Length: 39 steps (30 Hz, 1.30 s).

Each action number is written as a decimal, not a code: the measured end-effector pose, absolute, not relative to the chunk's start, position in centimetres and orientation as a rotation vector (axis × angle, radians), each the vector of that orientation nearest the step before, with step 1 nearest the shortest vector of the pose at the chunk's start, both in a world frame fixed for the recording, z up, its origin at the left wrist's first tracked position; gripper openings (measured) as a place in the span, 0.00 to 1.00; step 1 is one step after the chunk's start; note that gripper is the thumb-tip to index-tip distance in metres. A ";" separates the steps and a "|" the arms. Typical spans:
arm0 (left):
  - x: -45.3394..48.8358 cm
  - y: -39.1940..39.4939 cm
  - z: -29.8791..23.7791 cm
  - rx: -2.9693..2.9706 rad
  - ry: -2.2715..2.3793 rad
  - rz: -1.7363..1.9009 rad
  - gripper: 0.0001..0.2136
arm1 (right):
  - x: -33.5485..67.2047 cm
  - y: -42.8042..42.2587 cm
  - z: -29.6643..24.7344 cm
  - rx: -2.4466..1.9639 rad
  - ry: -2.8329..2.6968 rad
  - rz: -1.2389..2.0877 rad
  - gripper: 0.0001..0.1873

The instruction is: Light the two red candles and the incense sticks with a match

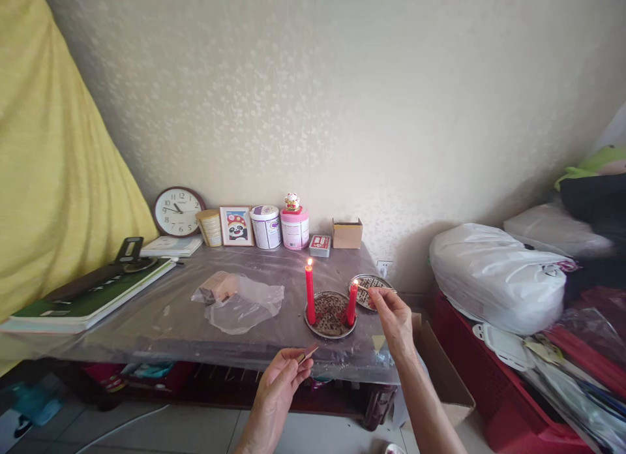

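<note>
Two red candles stand in a round metal tray (331,332) of dark, crumbly residue. The tall candle (310,297) on the left burns with a small flame. At the right, the shorter candle (352,305) has a bright flame at its wick. My right hand (394,314) pinches a thin matchstick (363,287), its tip at the shorter candle's flame. Lower down, in front of the table edge, my left hand (282,379) is closed around a small matchbox (309,353), partly hidden by the fingers.
A second round tray (364,303) lies behind the right candle. A crumpled plastic bag (244,305) with a brown block is to the left. Along the wall stand a clock (178,211), canisters (266,229) and a cardboard box (347,234). Bags (499,278) crowd the right.
</note>
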<state>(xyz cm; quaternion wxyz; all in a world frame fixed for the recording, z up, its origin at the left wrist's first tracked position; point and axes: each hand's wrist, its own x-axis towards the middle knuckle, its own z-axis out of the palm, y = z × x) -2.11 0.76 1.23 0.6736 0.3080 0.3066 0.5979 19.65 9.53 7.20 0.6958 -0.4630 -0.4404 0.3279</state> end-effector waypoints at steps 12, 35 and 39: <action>-2.1 0.7 1.6 0.678 0.705 1.342 0.15 | 19.7 9.9 7.0 -1.041 -1.015 0.694 0.14; -2.1 0.7 1.2 0.678 0.688 1.339 0.14 | 19.8 10.0 6.6 -1.025 -1.031 0.692 0.15; -2.1 0.7 1.2 0.683 0.685 1.341 0.15 | 19.8 9.9 6.7 -1.028 -1.027 0.695 0.15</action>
